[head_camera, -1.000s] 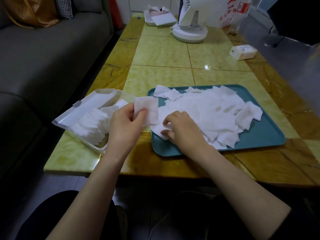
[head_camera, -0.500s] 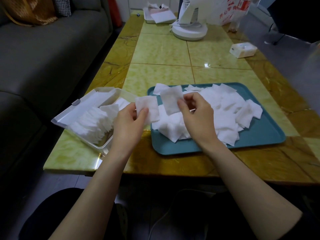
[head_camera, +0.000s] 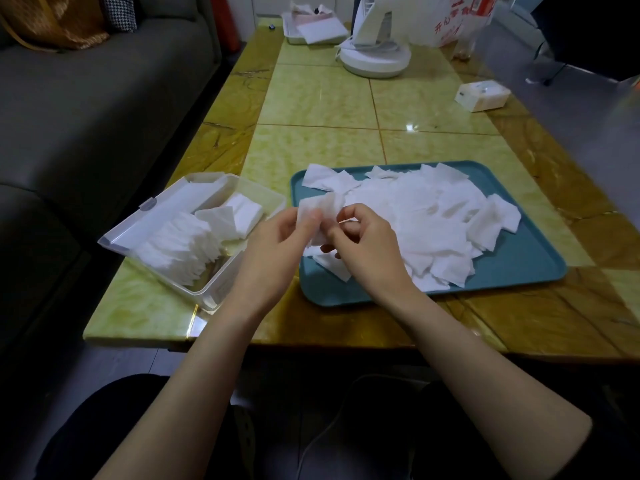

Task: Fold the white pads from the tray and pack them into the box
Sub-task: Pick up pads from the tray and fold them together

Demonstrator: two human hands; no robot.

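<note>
A teal tray (head_camera: 519,268) on the table holds a loose heap of white pads (head_camera: 433,216). To its left stands a clear plastic box (head_camera: 214,289) with a row of folded pads (head_camera: 180,247) inside and its lid open at the back. My left hand (head_camera: 273,247) and my right hand (head_camera: 367,244) meet above the tray's left edge. Both pinch white pads (head_camera: 317,209) between their fingertips. How many pads are in the pinch is not clear.
The yellow tiled table (head_camera: 346,98) carries a white fan base (head_camera: 375,57), a small white box (head_camera: 483,95) at the right and a white tray with papers (head_camera: 311,29) at the far end. A grey sofa (head_camera: 86,98) runs along the left.
My right hand lifted a pad off the tray heap and brought it left to the pad held in my left hand. Both hands now hold the pads together.
</note>
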